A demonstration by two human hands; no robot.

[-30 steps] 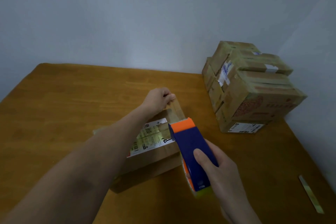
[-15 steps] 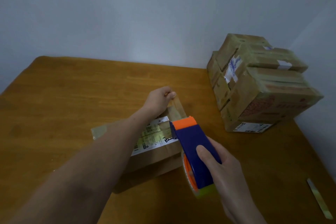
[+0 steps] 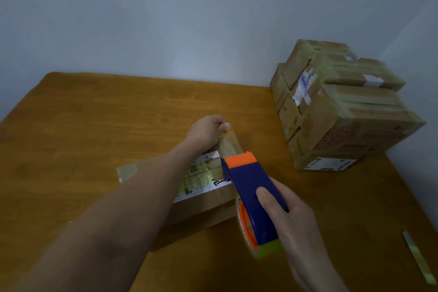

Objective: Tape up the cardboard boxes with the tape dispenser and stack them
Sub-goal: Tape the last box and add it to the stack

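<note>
A flat cardboard box [image 3: 203,206] with a white shipping label lies on the wooden table [image 3: 94,125] in front of me. My left hand [image 3: 206,130] reaches over it and pinches the free end of a clear tape strip [image 3: 231,143] at the box's far edge. My right hand [image 3: 291,218] grips a blue and orange tape dispenser [image 3: 251,187], held over the box's right end with its orange mouth toward the strip. The tape runs from the dispenser to my left fingers. My left forearm hides much of the box top.
A stack of several taped cardboard boxes [image 3: 341,106] stands at the table's back right, against the wall corner. A loose strip of tape [image 3: 418,258] lies near the right edge. A tape flap [image 3: 128,170] sticks out at the box's left end.
The dispenser has drawn slightly back toward me along the box. My left hand keeps its pinch on the tape end. The camera has shifted a little.
</note>
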